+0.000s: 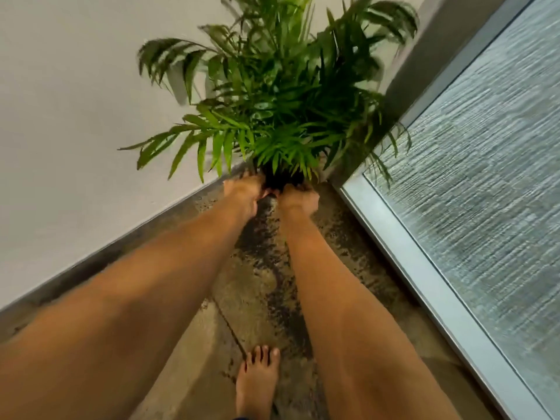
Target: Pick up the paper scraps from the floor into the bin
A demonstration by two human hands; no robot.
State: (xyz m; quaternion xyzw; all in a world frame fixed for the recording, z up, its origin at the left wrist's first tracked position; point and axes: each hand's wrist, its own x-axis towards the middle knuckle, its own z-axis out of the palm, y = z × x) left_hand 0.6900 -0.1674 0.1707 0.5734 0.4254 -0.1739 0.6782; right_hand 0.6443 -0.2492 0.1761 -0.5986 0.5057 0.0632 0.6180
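I see a white wall (pixel 75 116) on the left meeting a frosted glass door (pixel 485 177) on the right, and a tall leafy plant (pixel 272 95) filling the corner between them. Below it runs the floor (pixel 251 292), mottled concrete with a dark stain trailing back toward my bare foot (pixel 257 380).

Both my arms reach straight ahead to the foot of the plant. My left hand (pixel 244 190) and right hand (pixel 298 197) sit close together, one on each side of the dark base of the plant (pixel 283 180), with the fingers curled in around it; I judge both are gripping that base, though motion blur and the low fronds hide the fingertips, so I cannot tell how firm the hold is.

The paper scraps are nowhere in my view, and neither is the bin. My guess is that any scraps lie under or behind the plant, straight ahead of the fingers and deeper into the corner, so shifting the plant aside would come first. Neither hand is clearly nearer; the right is on the door side, the left on the wall side.
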